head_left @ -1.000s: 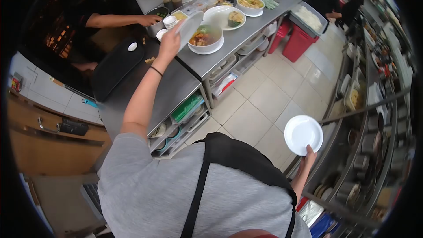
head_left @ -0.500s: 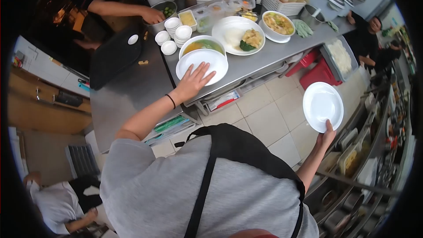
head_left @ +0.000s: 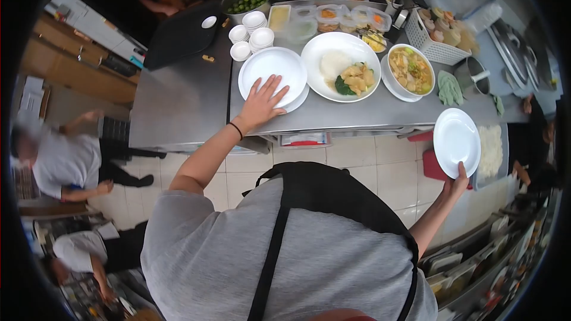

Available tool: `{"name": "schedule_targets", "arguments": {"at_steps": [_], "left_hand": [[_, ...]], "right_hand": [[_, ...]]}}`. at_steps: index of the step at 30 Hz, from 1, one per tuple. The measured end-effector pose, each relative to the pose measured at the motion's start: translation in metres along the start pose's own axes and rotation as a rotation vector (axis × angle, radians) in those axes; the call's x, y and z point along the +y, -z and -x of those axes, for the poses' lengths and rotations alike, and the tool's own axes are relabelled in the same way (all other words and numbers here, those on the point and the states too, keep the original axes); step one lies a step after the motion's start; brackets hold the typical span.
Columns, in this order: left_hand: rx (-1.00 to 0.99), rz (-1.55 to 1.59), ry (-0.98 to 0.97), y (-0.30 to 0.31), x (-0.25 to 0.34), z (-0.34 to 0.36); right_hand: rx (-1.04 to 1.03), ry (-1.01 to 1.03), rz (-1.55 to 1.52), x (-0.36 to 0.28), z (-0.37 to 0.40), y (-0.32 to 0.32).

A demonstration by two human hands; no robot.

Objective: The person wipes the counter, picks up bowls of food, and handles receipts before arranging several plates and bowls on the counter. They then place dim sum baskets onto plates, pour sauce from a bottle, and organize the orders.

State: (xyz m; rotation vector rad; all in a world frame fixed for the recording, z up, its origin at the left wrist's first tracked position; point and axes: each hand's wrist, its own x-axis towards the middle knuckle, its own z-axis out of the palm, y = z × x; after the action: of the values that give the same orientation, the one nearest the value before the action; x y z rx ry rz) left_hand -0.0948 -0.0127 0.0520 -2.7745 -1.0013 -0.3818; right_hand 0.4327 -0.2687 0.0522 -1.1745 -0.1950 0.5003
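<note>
Counter [head_left: 178, 98] brightly lit, faint sheen; far left dim. Fisheye bends edges; corners black. Near-right rack [head_left: 476, 255] slightly blurred.

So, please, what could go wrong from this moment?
The round white plate under the left fingers could tilt if pressed unevenly. The shallow white plate gripped near its rim by the right fingers might slip and drop. The uncovered round white bowl of yellow-orange food could spill if bumped.
</note>
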Motion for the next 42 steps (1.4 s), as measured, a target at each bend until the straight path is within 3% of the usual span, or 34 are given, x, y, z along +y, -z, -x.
{"name": "schedule_targets", "arguments": {"at_steps": [13, 25, 26, 28, 29, 31, 33, 35, 36, 37, 39, 42], "left_hand": [[-0.087, -0.074, 0.099, -0.002, 0.012, -0.008], [-0.095, -0.018, 0.165, 0.006, 0.014, -0.007], [-0.093, -0.015, 0.159, 0.010, 0.019, -0.017], [0.179, -0.018, 0.217, 0.026, 0.033, -0.043], [0.183, -0.009, 0.208, 0.031, 0.040, -0.061], [0.492, 0.301, 0.338, 0.036, 0.064, -0.112], [0.544, 0.434, 0.367, 0.032, 0.086, -0.164], [0.415, 1.360, 0.672, 0.019, 0.101, -0.212], [0.326, 1.600, 0.697, 0.012, 0.104, -0.235], [0.323, 1.603, 0.684, 0.004, 0.108, -0.258], [0.022, 2.205, 0.869, -0.010, 0.120, -0.298], [-0.088, 2.268, 0.898, -0.013, 0.145, -0.333]], "right_hand": [[-0.265, -0.053, 0.132, -0.020, -0.129, -0.080], [-0.364, -0.093, 0.144, -0.025, -0.147, -0.169], [-0.350, 0.007, 0.166, -0.024, -0.147, -0.179], [-0.333, 0.178, 0.218, -0.024, -0.146, -0.201], [-0.328, 0.249, 0.250, -0.024, -0.146, -0.210], [-0.391, 0.415, 0.440, -0.025, -0.153, -0.221], [-0.579, 0.753, 0.577, -0.013, -0.178, -0.218], [-0.759, 1.226, 0.606, -0.032, -0.165, -0.238], [-0.834, 1.273, 0.598, -0.034, -0.164, -0.242], [-0.911, 1.317, 0.587, -0.035, -0.166, -0.242], [-1.044, 1.348, 0.566, -0.027, -0.175, -0.235], [-1.128, 1.521, 0.658, -0.014, -0.180, -0.221]]}}
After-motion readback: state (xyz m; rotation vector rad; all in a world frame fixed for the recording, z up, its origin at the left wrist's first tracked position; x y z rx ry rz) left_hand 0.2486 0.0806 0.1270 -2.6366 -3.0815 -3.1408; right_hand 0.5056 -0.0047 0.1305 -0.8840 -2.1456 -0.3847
